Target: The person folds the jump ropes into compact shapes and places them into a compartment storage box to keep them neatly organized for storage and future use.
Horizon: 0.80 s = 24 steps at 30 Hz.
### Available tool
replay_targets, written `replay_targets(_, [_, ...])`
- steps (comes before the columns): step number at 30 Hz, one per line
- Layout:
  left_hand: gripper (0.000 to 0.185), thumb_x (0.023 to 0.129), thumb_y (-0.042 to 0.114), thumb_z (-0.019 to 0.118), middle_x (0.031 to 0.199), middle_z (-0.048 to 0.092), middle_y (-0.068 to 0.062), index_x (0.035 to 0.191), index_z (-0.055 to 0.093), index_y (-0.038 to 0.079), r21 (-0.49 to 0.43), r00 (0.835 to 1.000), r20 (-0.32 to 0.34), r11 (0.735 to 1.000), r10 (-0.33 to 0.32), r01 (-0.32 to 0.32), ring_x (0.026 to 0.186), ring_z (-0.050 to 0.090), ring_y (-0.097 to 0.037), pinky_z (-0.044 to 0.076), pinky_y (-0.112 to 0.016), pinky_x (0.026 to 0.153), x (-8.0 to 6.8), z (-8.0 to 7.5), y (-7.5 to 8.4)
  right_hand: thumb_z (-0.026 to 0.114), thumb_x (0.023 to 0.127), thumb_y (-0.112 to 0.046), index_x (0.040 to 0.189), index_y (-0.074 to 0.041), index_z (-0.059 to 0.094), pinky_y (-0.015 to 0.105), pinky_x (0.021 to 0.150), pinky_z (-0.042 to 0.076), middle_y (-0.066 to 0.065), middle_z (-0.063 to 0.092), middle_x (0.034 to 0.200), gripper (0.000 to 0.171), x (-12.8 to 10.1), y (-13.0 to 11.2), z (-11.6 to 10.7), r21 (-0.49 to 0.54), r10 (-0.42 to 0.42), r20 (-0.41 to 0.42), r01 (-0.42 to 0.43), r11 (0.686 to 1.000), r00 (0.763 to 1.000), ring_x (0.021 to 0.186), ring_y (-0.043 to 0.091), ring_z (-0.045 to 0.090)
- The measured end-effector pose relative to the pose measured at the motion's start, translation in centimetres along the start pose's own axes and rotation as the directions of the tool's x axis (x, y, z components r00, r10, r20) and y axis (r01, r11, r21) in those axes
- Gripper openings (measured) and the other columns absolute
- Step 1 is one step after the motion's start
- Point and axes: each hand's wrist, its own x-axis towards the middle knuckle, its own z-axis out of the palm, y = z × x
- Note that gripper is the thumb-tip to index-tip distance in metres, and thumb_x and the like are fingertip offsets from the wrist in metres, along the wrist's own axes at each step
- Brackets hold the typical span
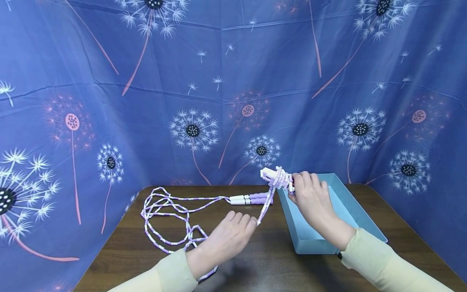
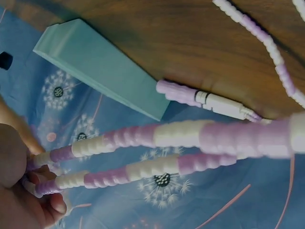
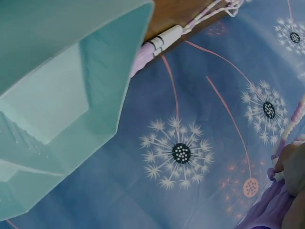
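Observation:
A purple-and-white beaded jump rope (image 1: 280, 178) is wound in a thick bundle around its own handles. My right hand (image 1: 313, 198) grips the purple end of those handles, raised above the near-left wall of the bin. From the bundle a doubled length of beaded rope (image 2: 143, 133) runs down to my left hand (image 1: 233, 235), which pinches its end between thumb and fingers. A second jump rope (image 1: 171, 198) of the same colours lies in loose loops on the table, partly hidden behind my left hand and forearm. Its two handles (image 1: 249, 198) rest side by side.
A light-blue rectangular bin (image 1: 372, 225) stands on the right side of the dark wooden table (image 1: 262, 267), partly covered by my right forearm. Behind the table hangs a blue curtain (image 1: 226, 52) with dandelion prints.

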Motion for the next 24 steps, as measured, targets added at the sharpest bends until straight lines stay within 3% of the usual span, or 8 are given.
replay_targets(8, [0.033,0.098,0.012,0.02,0.073,0.047,0.002,0.092,0.052,0.012,0.002,0.997,-0.006,0.997,0.071,-0.071,0.061,0.044,-0.015,0.029,-0.028,0.061,0.9,-1.2,-1.0,0.089,0.057,-0.028,0.1,0.0,0.054,0.04,0.05,0.033,0.016,0.052,0.084,0.062,-1.2,-0.1,0.7,-0.153,-0.129,0.053,0.136,0.979,0.99,0.071,0.033,0.048])
replay_targets(16, [0.03,0.098,0.013,0.023,0.072,0.047,0.002,0.086,0.051,0.013,0.042,0.992,-0.035,0.992,0.12,-0.119,0.063,0.046,-0.016,0.032,-0.027,0.062,2.1,-2.0,-2.6,0.088,0.057,-0.028,0.102,-0.005,0.056,0.042,0.051,0.036,0.014,0.053,0.085,0.06,-2.0,-0.4,1.4,-0.158,-0.201,0.093,0.214,0.964,0.975,0.074,0.033,0.05])
replay_targets(24, [0.031,0.099,0.015,0.023,0.073,0.049,0.001,0.084,0.05,0.013,0.058,0.987,-0.037,0.987,0.154,-0.152,0.064,0.046,-0.016,0.033,-0.028,0.062,2.9,-2.6,-3.7,0.082,0.058,-0.024,0.096,-0.002,0.058,0.038,0.053,0.032,0.012,0.051,0.082,0.051,-2.5,-0.5,1.9,-0.149,-0.289,0.052,0.293,0.944,0.956,0.068,0.03,0.047])
